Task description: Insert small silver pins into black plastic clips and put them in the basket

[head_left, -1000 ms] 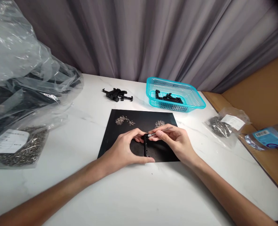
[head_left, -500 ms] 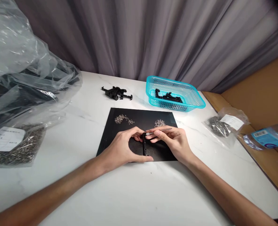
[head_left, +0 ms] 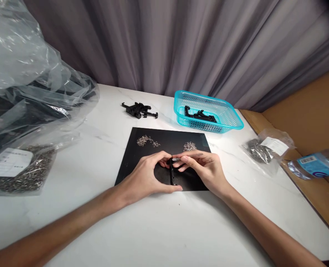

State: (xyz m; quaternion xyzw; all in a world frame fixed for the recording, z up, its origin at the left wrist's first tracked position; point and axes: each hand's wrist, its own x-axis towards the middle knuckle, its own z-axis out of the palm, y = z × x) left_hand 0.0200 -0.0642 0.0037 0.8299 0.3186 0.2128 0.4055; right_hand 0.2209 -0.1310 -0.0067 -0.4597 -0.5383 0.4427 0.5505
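My left hand [head_left: 144, 172] grips a narrow black plastic part [head_left: 171, 172] at its two ends, thumb at the near end and fingers at the far end. In my right hand [head_left: 206, 167] is a thin pen-like tool [head_left: 193, 156], pinched between thumb and fingers. Its pale tip meets the far end of the black part; fingers hide the exact contact. Both hands are over a black mat [head_left: 128, 163]. Behind them on the mat lie a pile of small metal screws [head_left: 144, 140] at the left and another pile of small metal pieces [head_left: 190, 146] at the right.
Several black plastic parts [head_left: 139, 110] lie beyond the mat. A blue basket [head_left: 236, 124] holds more black parts [head_left: 200, 115]. Bags of small metal pieces stand left [head_left: 39, 167] and right [head_left: 260, 151]. Large clear plastic bags [head_left: 42, 74] fill the far left. A cardboard box [head_left: 314, 100] borders the right.
The view has shifted slightly. My hands keep nearly the same pose, with the tool still at the far end of the black part.
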